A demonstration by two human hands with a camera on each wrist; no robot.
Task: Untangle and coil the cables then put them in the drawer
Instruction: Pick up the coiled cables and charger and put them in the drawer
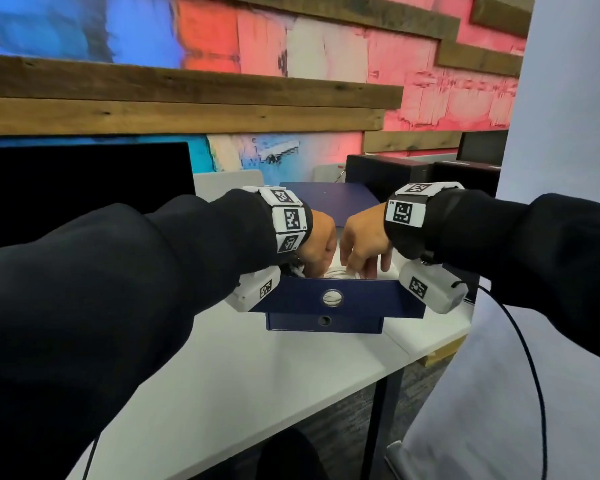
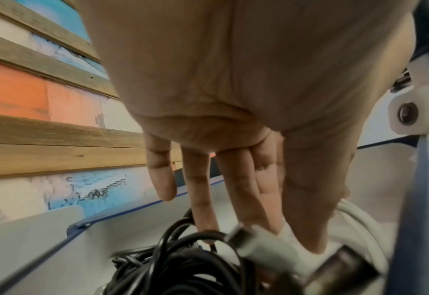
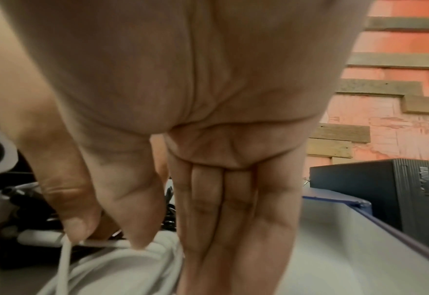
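Note:
A navy drawer box stands on the white table [image 1: 257,375], and its top drawer [image 1: 361,301] is pulled out. Both hands reach down into it. My left hand [image 1: 321,251] [image 2: 271,199] has straight fingers that touch a bundle of black cable [image 2: 183,265] and a blurred white plug [image 2: 259,241] at the drawer's left side. My right hand [image 1: 361,252] [image 3: 109,233] pinches a thin strand of the coiled white cable [image 3: 122,265] [image 1: 333,271] between thumb and forefinger, while its other fingers point straight down. The drawer front hides most of the cables in the head view.
A closed lower drawer [image 1: 324,322] sits beneath the open one. A black monitor [image 1: 84,188] stands at the left, and black computer cases [image 1: 395,174] [image 3: 385,189] stand behind at the right. The table's edge [image 1: 430,344] runs close on the right, beside a pale partition [image 1: 568,133].

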